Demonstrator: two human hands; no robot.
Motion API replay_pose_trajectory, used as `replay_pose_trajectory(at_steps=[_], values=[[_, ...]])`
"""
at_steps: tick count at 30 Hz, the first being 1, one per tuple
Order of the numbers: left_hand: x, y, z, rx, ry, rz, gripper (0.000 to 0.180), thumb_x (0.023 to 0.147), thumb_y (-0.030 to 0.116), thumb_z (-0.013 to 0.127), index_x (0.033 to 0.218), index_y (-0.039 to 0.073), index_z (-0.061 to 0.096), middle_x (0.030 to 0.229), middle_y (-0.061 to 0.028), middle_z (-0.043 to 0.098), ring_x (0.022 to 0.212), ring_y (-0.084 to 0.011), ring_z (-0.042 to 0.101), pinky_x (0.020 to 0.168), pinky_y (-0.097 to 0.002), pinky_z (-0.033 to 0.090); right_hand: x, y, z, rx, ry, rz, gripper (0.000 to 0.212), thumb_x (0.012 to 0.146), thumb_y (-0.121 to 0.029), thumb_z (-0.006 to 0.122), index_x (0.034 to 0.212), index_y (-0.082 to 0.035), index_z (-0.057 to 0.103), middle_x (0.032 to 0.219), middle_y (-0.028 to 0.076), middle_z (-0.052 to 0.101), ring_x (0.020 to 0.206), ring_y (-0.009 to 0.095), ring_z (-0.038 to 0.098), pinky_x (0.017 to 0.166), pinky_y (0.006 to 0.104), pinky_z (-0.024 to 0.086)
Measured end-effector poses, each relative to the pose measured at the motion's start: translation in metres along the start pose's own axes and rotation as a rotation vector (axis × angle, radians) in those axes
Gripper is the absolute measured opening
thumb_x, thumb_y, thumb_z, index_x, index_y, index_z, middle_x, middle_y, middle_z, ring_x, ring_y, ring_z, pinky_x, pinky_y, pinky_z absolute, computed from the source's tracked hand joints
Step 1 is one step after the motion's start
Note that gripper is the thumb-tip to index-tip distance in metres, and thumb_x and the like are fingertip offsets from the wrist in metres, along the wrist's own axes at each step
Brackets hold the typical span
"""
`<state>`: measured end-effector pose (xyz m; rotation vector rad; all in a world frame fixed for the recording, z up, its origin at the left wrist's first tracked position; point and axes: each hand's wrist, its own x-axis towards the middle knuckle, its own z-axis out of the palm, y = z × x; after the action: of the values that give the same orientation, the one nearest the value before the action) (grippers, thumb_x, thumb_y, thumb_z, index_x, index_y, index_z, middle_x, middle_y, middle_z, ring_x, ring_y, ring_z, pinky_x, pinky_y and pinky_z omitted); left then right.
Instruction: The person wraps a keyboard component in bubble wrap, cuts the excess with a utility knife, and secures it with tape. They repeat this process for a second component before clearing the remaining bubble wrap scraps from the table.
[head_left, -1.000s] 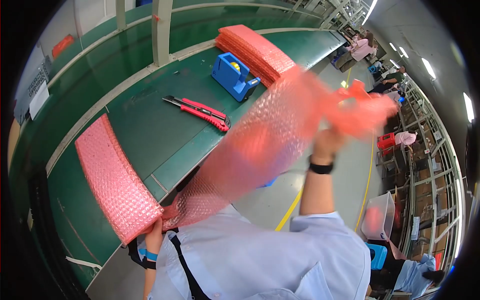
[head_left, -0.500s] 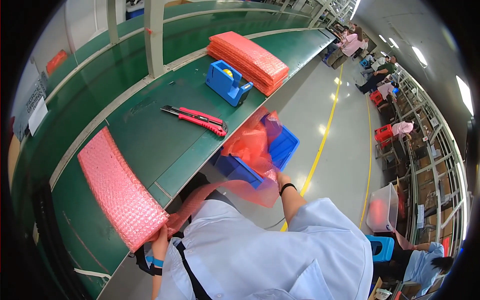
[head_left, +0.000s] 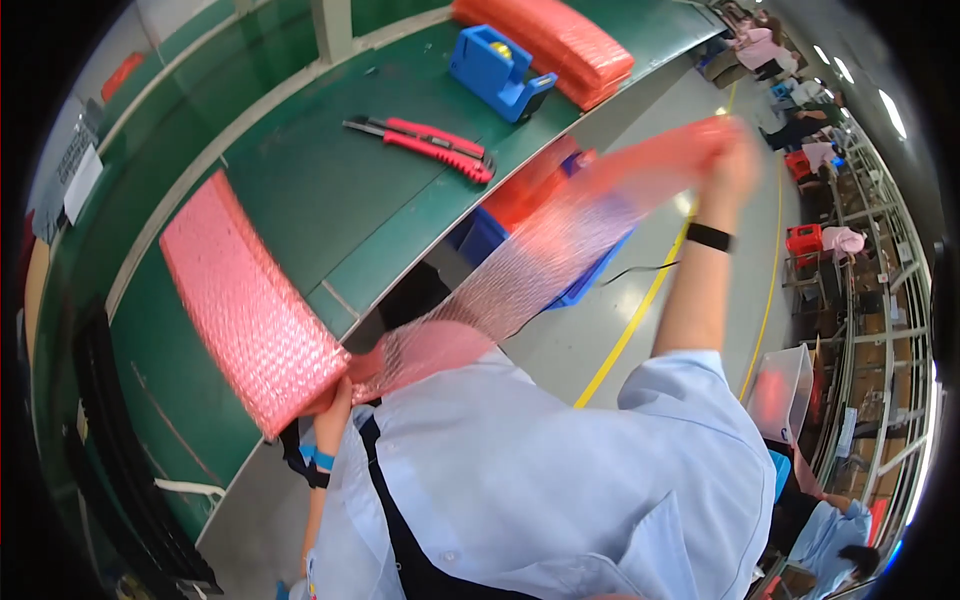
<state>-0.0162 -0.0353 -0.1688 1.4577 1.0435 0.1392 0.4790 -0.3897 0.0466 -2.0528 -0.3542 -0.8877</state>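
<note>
A long pink strip of bubble wrap (head_left: 545, 245) stretches slantwise across my front. My right hand (head_left: 735, 172), blurred by motion and raised above the floor at the right, is closed on its far end. The strip's near end meets the near corner of a flat, layered stack of pink bubble wrap (head_left: 255, 320) on the green bench. At that corner my left hand (head_left: 337, 398) grips the bubble wrap, its fingers partly hidden beneath the stack. Beyond lies a red-handled utility knife (head_left: 430, 147), blade end to the left.
A blue tape dispenser (head_left: 497, 72) stands beside a second pink stack (head_left: 550, 45) at the bench's far end. Below the bench edge, a blue bin (head_left: 480, 238) holds more pink wrap, partly covered by the strip. Other people sit along shelving on the right.
My right hand has risen up and away from beside the bin, drawing the slack strip out straight. My left hand stays at the stack's corner. The whole view has shifted slightly.
</note>
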Motion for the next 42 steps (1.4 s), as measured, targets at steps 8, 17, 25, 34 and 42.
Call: replay_pose_trajectory(at_steps=[8, 17, 25, 34, 42], values=[[0.020, -0.004, 0.000, -0.088, -0.053, 0.094, 0.032, 0.090, 0.022, 0.063, 0.113, 0.001, 0.062, 0.113, -0.0074, 0.063, 0.104, -0.0135, 0.057, 0.090, -0.0283, 0.044, -0.146, 0.125, 0.016, -0.607, -0.741, 0.344, 0.026, 0.091, -0.019, 0.051, 0.108, 0.000, 0.055, 0.095, 0.020, 0.062, 0.090, 0.032, 0.059, 0.081, 0.0387, 0.048], [0.018, -0.006, -0.001, -0.208, -0.040, 0.084, 0.032, 0.088, 0.021, 0.065, 0.113, 0.002, 0.062, 0.113, -0.0075, 0.063, 0.103, -0.0140, 0.057, 0.090, -0.0277, 0.044, -0.174, 0.152, 0.039, 0.336, -0.624, 1.177, 0.008, 0.082, -0.012, 0.057, 0.078, -0.008, 0.063, 0.070, 0.005, 0.062, 0.063, 0.018, 0.060, 0.055, 0.0307, 0.048], [0.011, -0.005, -0.006, -0.160, -0.014, 0.049, 0.032, 0.091, 0.018, 0.060, 0.118, 0.002, 0.058, 0.117, -0.0060, 0.060, 0.107, -0.0131, 0.056, 0.091, -0.0278, 0.044, 0.008, -0.133, -0.024, 1.156, -0.214, -0.142, 0.024, 0.093, -0.025, 0.054, 0.104, -0.004, 0.059, 0.100, 0.005, 0.063, 0.093, 0.016, 0.058, 0.083, 0.0314, 0.045], [0.018, 0.013, -0.008, 0.034, -0.171, 0.031, 0.038, 0.094, 0.020, 0.054, 0.128, 0.003, 0.049, 0.125, -0.0069, 0.055, 0.113, -0.0147, 0.053, 0.095, -0.0281, 0.042, -0.233, 0.097, 0.081, -0.110, -1.123, 0.594, 0.028, 0.086, -0.019, 0.058, 0.107, 0.000, 0.058, 0.108, 0.014, 0.060, 0.095, 0.024, 0.057, 0.088, 0.0380, 0.045], [0.024, -0.006, -0.013, 0.153, -0.147, 0.154, 0.033, 0.095, 0.019, 0.054, 0.123, 0.002, 0.053, 0.120, -0.0075, 0.058, 0.110, -0.0146, 0.055, 0.093, -0.0286, 0.043, -0.113, 0.119, 0.042, 0.313, -0.634, 0.717, 0.018, 0.089, -0.016, 0.053, 0.098, -0.003, 0.061, 0.096, 0.007, 0.063, 0.081, 0.019, 0.055, 0.075, 0.0316, 0.046]])
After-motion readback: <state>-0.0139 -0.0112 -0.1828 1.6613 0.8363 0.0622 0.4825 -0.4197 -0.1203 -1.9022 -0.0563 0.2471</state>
